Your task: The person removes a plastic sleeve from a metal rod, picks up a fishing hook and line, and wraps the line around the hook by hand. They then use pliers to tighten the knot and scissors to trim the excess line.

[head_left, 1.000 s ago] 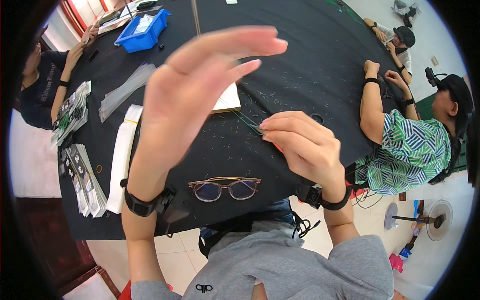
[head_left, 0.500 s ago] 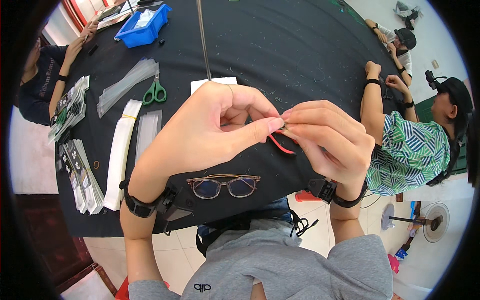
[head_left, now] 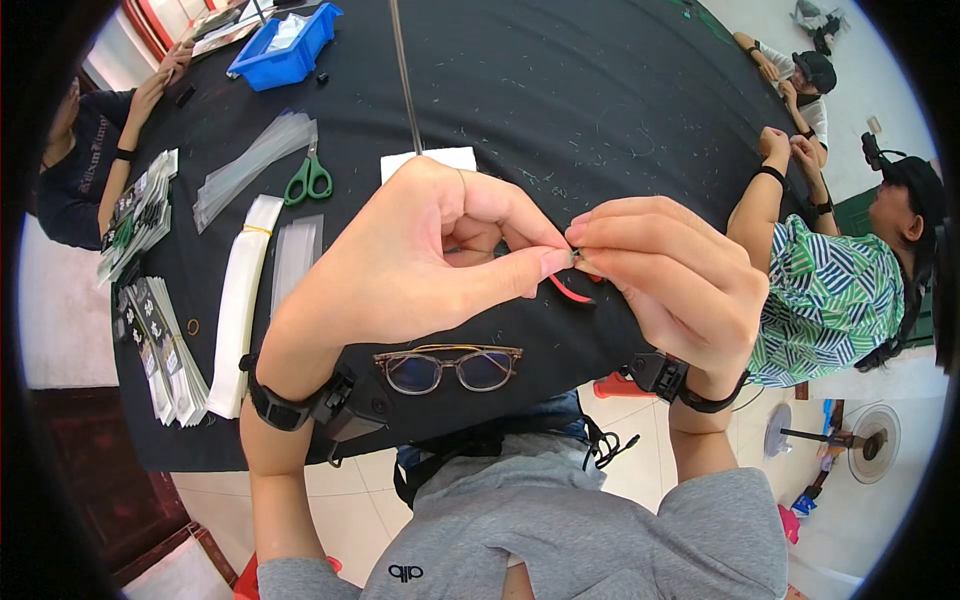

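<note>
Both my hands are raised over the black-covered table, fingertips meeting. With thumb and forefinger, my left hand [head_left: 450,245] pinches something tiny and dark whose kind I cannot make out. My right hand [head_left: 670,260] closes its fingertips on the same spot from the other side. A fine thread-like line crosses the back of my left forefinger. Below the fingertips, a tool's curved red handle [head_left: 572,291] lies on the cloth, the rest of it hidden by my hands. A pair of glasses [head_left: 450,370] rests nearer to me.
Left of my hands lie green-handled scissors [head_left: 308,182], clear plastic sleeves [head_left: 250,165], a banded white bundle [head_left: 245,300] and printed packets [head_left: 165,350]. A thin rod [head_left: 405,80] rises behind a white pad [head_left: 455,158]. Beyond is a blue bin [head_left: 285,60]. Other people sit left and right.
My right hand has shifted slightly to the right, and the pinched fingertips have moved a little the same way. At the right, a co-worker's hands have moved.
</note>
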`<state>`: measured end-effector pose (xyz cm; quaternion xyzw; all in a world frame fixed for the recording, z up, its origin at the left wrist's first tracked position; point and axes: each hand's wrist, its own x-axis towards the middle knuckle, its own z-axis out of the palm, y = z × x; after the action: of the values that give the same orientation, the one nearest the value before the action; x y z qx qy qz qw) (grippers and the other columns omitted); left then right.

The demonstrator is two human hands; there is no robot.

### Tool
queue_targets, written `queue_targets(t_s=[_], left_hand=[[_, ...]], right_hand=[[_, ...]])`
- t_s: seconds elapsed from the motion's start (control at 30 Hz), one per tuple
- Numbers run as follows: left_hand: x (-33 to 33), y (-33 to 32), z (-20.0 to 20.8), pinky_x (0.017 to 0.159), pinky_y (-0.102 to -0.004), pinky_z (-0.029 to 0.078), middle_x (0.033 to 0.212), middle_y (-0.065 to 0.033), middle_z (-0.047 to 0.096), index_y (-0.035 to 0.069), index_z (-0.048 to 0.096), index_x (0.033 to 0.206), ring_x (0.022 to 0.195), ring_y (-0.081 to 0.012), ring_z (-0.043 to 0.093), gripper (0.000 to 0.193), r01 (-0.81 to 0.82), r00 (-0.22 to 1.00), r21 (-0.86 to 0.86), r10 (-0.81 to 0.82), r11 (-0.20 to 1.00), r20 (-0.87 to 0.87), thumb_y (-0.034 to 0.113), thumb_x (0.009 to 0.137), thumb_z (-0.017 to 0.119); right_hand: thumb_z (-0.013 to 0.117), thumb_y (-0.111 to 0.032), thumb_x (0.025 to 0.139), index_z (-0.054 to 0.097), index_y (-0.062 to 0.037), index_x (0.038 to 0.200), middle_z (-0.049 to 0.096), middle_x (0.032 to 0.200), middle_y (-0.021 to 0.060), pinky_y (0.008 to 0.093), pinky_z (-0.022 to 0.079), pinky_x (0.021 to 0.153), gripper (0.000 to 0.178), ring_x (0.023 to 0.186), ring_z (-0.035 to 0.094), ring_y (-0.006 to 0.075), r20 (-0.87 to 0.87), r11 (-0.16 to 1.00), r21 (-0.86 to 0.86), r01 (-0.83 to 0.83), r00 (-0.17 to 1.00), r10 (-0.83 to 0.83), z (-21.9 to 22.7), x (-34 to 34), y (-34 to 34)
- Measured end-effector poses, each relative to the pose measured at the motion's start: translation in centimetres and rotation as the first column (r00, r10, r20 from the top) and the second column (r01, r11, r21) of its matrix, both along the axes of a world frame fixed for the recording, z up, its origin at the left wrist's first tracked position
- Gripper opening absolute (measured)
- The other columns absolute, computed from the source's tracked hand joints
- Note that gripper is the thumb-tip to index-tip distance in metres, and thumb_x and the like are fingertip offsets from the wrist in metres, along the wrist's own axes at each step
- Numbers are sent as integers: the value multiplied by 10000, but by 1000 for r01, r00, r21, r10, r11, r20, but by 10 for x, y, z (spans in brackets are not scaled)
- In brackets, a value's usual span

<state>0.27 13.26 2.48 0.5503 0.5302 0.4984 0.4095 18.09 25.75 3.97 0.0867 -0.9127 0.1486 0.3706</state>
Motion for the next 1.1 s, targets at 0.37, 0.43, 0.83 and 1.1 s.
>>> queue_targets(t_s=[0.37,0.43,0.83,1.1], left_hand=[[12,1,-6,457,-178,269,569,45,534,-31,709,882,479,16,385,75,-158,983,152,140,976,122,29,839,698],[16,3,-9,480,-172,300,576,37,539,-30,708,890,494,8,411,73,-208,975,249,181,946,128,12,833,695],[20,2,-13,565,-195,415,663,-33,608,-25,692,914,590,-58,558,90,-222,958,395,275,891,-81,-38,830,664],[22,7,-17,492,-188,335,559,20,546,-2,705,867,466,-11,430,66,-261,955,460,297,849,-6,-12,805,686]], right_hand=[[718,63,642,672,84,844,691,908,204,340,563,749,208,863,686,319,-84,1000,-14,10,996,-11,5,-3,9],[739,60,663,673,65,879,692,934,192,328,553,760,227,871,684,296,-143,994,-87,71,986,-83,1,-3,9],[792,44,684,653,19,873,662,825,121,269,507,660,236,744,646,204,-230,882,-453,127,940,-253,-25,-8,-12],[752,63,698,629,-1,865,635,881,130,282,504,676,217,778,629,208,-194,909,-410,73,967,-165,-24,-9,-12]])
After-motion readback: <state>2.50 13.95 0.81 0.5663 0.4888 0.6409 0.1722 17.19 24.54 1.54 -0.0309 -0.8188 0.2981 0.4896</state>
